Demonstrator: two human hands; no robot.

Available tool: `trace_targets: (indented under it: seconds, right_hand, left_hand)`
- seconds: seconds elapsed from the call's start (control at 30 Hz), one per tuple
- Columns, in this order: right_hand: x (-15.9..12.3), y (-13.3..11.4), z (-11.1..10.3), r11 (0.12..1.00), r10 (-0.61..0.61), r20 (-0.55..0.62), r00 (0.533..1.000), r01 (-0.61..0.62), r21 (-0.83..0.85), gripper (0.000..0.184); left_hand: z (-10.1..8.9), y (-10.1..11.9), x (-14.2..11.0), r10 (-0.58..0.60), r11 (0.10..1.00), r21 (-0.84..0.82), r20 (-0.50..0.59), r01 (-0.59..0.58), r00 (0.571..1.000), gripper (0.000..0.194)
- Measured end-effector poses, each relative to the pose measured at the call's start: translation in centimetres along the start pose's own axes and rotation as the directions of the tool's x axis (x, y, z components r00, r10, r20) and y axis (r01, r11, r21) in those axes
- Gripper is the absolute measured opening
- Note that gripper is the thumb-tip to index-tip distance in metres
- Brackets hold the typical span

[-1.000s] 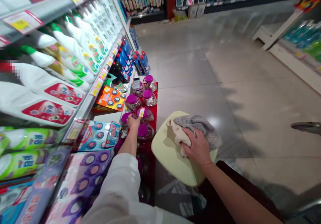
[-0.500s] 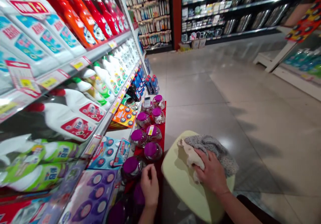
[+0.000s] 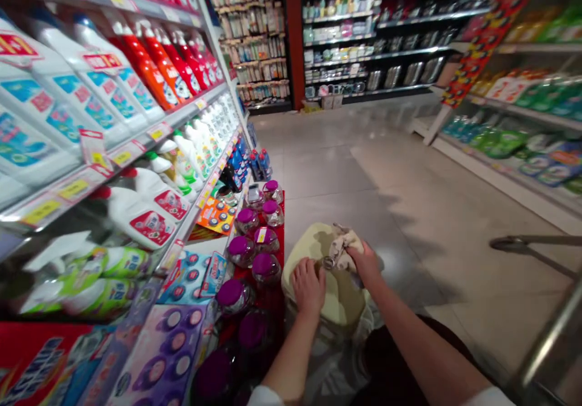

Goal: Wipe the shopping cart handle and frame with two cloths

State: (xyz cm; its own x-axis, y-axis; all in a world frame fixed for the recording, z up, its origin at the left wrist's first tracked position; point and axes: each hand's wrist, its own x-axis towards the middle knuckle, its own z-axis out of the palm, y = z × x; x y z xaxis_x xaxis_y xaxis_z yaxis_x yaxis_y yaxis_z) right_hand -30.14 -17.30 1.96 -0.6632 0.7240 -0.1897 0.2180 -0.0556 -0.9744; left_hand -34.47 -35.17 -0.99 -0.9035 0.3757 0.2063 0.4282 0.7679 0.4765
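Observation:
A pale yellow stool stands on the floor in front of me. My left hand lies on the left side of its seat, palm down, with the fingers apart and nothing held. Over the seat's right side, my right hand is closed on a crumpled beige cloth. A small round, shiny thing shows at the cloth's lower left edge; I cannot make out what it is. Left of the stool, jars with purple lids stand in two rows on a red surface.
Shelves of bottles run along my left. At the right is another stocked shelf, with a metal bar nearer me. Tiled floor stretches to the racks at the back.
My left hand has moved right, from beside the jars onto the stool seat. My right hand has lifted and bunched the beige cloth. The grey cloth has mostly gone from sight.

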Motion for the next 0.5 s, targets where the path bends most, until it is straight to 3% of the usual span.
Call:
trace_targets:
  seconds: [0.1,0.2,0.27,0.3,0.33,0.37,0.43,0.5]
  right_hand:
    - [-4.7,-1.3,-4.9,0.979,0.074,0.001,0.997,-0.073,0.190,0.053]
    - [-12.3,-1.2,-11.8,0.907,0.133,0.008,0.991,-0.125,0.402,0.052]
    - [-18.3,-0.5,-16.7,0.865,0.214,-0.160,0.964,-0.111,0.489,0.051]
    - [-21.4,0.1,-19.1,0.848,0.258,-0.284,0.924,-0.076,0.524,0.052]
    - [-24.5,0.8,-21.3,0.831,0.302,-0.414,0.859,-0.025,0.555,0.053]
    - [-27.7,1.5,-23.4,0.817,0.345,-0.544,0.765,0.041,0.575,0.056]
    - [-33.8,3.0,-26.9,0.797,0.432,-0.730,0.530,0.155,0.584,0.063]
    - [-39.0,4.2,-29.2,0.803,0.463,-0.835,0.297,0.260,0.537,0.068]
  left_hand:
    - [-0.2,-0.2,0.6,0.048,0.998,0.049,-0.011,-0.048,0.999,0.031]
    - [-0.5,-0.6,1.4,0.108,0.994,0.038,-0.019,-0.107,0.994,0.032]
    - [-0.7,-1.2,2.2,0.146,0.989,0.031,-0.010,-0.146,0.989,0.035]
    - [-0.7,-1.4,2.7,0.129,0.991,0.049,-0.023,-0.127,0.991,0.037]
    - [-0.6,-1.5,3.2,0.110,0.993,0.046,-0.038,-0.108,0.993,0.039]
    - [-0.5,-1.3,3.5,0.117,0.993,0.028,-0.028,-0.116,0.993,0.042]
    - [-0.3,0.0,3.2,0.154,0.987,-0.050,-0.018,-0.155,0.988,0.047]
    - [0.1,2.8,1.2,0.231,0.963,-0.146,0.030,-0.224,0.972,0.050]
